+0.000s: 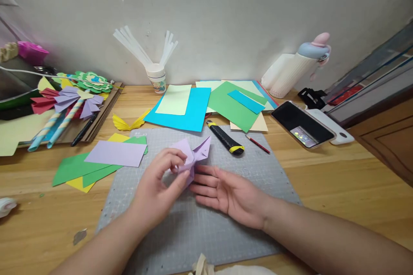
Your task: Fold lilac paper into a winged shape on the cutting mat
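Note:
A folded lilac paper figure (199,151) with pointed flaps is held just above the grey cutting mat (193,236). My left hand (161,180) pinches it between thumb and fingers from the left, and these partly cover it. On the other side my right hand (226,191) lies palm up, its fingers stretched out and their tips at the lower edge of the paper. Beyond the hands, a black and yellow utility knife (225,137) and a red pencil (257,144) rest on the mat.
Left of the mat lie lilac (116,153) and green paper strips (71,169). Behind are a yellow pleated paper piece (129,122), blue sheet (180,122), green sheet (238,107) and paper cups (157,79) with white strips. A phone (301,124) and bottle (298,71) stand right.

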{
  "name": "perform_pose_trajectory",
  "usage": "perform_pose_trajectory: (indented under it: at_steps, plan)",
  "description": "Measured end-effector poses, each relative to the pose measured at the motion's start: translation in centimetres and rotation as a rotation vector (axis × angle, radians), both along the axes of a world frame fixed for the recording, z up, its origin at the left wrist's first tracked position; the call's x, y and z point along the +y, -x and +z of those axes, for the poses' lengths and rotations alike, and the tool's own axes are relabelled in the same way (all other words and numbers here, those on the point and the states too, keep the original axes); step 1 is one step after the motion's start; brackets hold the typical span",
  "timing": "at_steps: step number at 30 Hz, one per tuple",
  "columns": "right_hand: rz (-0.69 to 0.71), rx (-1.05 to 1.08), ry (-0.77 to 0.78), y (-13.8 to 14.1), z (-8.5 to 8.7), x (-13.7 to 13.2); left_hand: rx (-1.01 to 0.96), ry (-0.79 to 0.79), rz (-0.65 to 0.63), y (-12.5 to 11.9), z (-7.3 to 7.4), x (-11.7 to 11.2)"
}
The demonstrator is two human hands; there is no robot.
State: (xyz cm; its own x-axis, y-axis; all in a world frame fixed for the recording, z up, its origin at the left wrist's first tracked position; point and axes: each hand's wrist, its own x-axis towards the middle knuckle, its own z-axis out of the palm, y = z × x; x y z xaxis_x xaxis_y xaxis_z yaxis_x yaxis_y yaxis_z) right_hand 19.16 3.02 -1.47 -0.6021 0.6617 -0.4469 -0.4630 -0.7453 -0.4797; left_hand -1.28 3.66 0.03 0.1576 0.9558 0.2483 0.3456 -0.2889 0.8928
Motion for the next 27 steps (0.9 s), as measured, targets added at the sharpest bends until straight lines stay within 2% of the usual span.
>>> perform_pose_trajectory:
  at_steps: [2, 4, 8, 10, 11, 12, 14, 15, 16, 19, 22, 25, 27]
  plan:
    - [-0.004, 0.127, 0.037, 0.0, -0.1, 0.4, 0.212, -0.208, -0.139, -0.1, 0.3, -0.7]
    - [-0.035, 0.155, 0.072, 0.1, -0.2, 0.8, 0.368, -0.347, -0.273, -0.2, 0.6, -1.2]
    - [-0.108, 0.051, 0.096, 0.2, -0.9, 1.2, 0.469, -0.414, -0.456, -0.4, 1.0, -1.9]
    - [-0.11, 0.018, 0.081, 0.2, -1.3, 1.1, 0.397, -0.419, -0.413, -0.3, 0.8, -2.0]
    - [-0.109, 0.004, 0.07, 0.2, -1.4, 1.0, 0.336, -0.405, -0.337, -0.1, 0.5, -1.8]
    - [-0.11, -0.009, 0.054, 0.2, -1.5, 0.9, 0.246, -0.371, -0.191, 0.0, 0.2, -1.5]
    - [-0.111, -0.03, 0.027, 0.1, -1.4, 0.6, 0.136, -0.191, 0.17, 0.3, -0.4, -0.6]
    - [-0.105, -0.04, 0.019, 0.1, -1.3, 0.4, 0.098, -0.038, 0.272, 0.5, -0.7, -0.1]
    - [-0.095, -0.049, 0.015, 0.1, -1.2, 0.3, 0.041, 0.096, 0.301, 0.6, -1.0, 0.5]
    - [-0.063, -0.075, 0.023, 0.1, -0.9, 0.0, 0.036, 0.245, 0.176, 0.8, -1.1, 1.4]
    - [-0.056, -0.092, 0.047, 0.1, -0.8, 0.0, 0.07, 0.212, 0.121, 0.7, -0.3, 1.1]
    - [-0.069, -0.084, 0.072, 0.0, -0.7, 0.3, 0.165, 0.039, 0.005, 0.3, 0.8, 0.1]
    - [-0.095, -0.07, 0.073, -0.2, -0.5, 0.6, 0.366, -0.172, -0.17, 0.1, 1.4, -0.6]
